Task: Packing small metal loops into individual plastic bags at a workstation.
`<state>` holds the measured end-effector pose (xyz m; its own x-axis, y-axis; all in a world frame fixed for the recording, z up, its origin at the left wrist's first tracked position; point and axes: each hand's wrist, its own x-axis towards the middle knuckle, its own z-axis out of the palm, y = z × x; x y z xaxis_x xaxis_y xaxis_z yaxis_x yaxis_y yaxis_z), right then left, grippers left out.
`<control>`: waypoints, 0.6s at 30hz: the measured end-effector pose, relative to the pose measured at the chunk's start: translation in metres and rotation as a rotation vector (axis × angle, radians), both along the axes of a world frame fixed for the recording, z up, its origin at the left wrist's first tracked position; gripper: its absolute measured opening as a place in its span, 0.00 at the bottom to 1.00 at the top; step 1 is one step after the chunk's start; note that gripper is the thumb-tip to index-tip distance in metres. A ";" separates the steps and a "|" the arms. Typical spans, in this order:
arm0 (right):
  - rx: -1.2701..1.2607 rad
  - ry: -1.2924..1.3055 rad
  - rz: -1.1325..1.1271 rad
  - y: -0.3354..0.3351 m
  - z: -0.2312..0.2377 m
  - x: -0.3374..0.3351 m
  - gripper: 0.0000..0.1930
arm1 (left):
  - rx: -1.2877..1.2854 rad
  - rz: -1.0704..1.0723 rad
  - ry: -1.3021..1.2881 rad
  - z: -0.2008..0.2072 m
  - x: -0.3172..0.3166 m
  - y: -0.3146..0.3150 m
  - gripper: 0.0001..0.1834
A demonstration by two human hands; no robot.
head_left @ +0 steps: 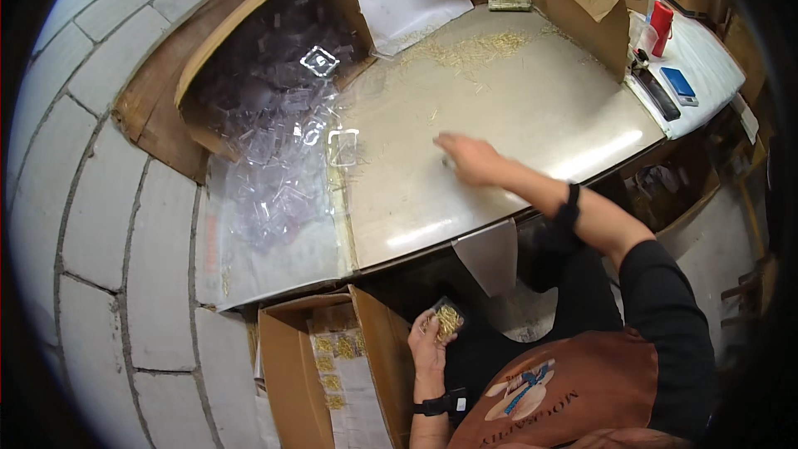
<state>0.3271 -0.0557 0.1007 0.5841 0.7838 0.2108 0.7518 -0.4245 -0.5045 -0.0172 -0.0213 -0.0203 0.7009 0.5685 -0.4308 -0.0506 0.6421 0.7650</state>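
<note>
Low in front of my body, my left hand (426,347) grips a small clear plastic box. Thin gold-coloured metal pieces (448,323) fill the box in a loose heap. My right hand (472,161) reaches over the middle of the smooth metal-topped table (407,208), fingers toward the left. Motion smears those fingers, so I cannot make out whether they hold anything. Farther back, more loose gold-coloured pieces (478,50) lie scattered across the tabletop. A square clear plastic box (343,148) rests on the table's left part, beside a pile of similar clear plastic pieces (278,162).
A tipped cardboard box (189,91) spills the clear pieces on the left. Below the table edge, an open carton (378,366) holds filled clear boxes (332,382). At the right stand a red bottle (662,29) and a small blue-topped scale (678,83). Cardboard walls (582,21) border the back.
</note>
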 end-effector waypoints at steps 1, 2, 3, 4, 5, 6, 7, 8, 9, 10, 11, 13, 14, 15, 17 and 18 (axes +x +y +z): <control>-0.065 -0.024 -0.013 0.016 -0.003 0.033 0.23 | 0.000 -0.003 0.011 -0.009 -0.001 -0.002 0.13; -0.128 -0.047 -0.023 0.031 -0.006 0.060 0.25 | 0.002 -0.001 0.022 -0.018 0.000 -0.004 0.13; -0.110 -0.052 -0.014 0.047 -0.008 0.077 0.25 | 0.018 0.013 0.073 -0.027 0.000 -0.006 0.12; -0.164 -0.049 -0.018 0.061 -0.007 0.091 0.27 | 0.034 -0.039 0.078 -0.042 -0.003 -0.006 0.13; -0.220 -0.043 -0.024 0.072 -0.008 0.100 0.29 | -0.015 -0.077 0.071 -0.041 -0.002 -0.008 0.13; -0.204 -0.044 -0.016 0.082 -0.011 0.106 0.29 | -0.063 -0.115 0.064 -0.040 -0.001 -0.011 0.14; -0.176 -0.019 -0.144 0.092 -0.013 0.111 0.30 | -0.083 -0.123 0.088 -0.037 0.000 -0.013 0.14; -0.147 0.010 -0.280 0.100 -0.018 0.118 0.31 | -0.101 -0.141 0.112 -0.036 0.001 -0.014 0.15; -0.127 0.012 -0.279 0.106 -0.023 0.124 0.31 | -0.072 -0.127 0.171 -0.039 0.000 -0.018 0.15; -0.133 0.025 -0.317 0.112 -0.030 0.134 0.32 | -0.040 -0.134 0.202 -0.054 -0.004 -0.018 0.14; -0.143 0.041 -0.352 0.116 -0.032 0.140 0.33 | -0.067 -0.120 0.188 -0.057 -0.006 -0.017 0.15; -0.201 0.034 -0.245 0.124 -0.034 0.144 0.34 | -0.082 -0.125 0.133 -0.056 -0.011 -0.019 0.20; -0.275 0.025 -0.137 0.128 -0.035 0.143 0.36 | -0.140 -0.117 0.082 -0.055 -0.012 -0.019 0.22; -0.331 -0.020 -0.029 0.131 -0.036 0.141 0.38 | -0.173 -0.107 0.075 -0.055 -0.008 -0.015 0.22; -0.304 -0.034 0.171 0.129 -0.030 0.110 0.36 | -0.227 -0.083 0.071 -0.058 -0.006 -0.017 0.22; -0.286 -0.069 0.317 0.133 -0.034 0.096 0.35 | -0.219 -0.125 0.073 -0.060 -0.003 -0.016 0.23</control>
<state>0.4235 0.0773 0.0672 0.2970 0.9548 -0.0105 0.8955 -0.2824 -0.3440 -0.0203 -0.0376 -0.0801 0.7225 0.3672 -0.5859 0.0898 0.7903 0.6061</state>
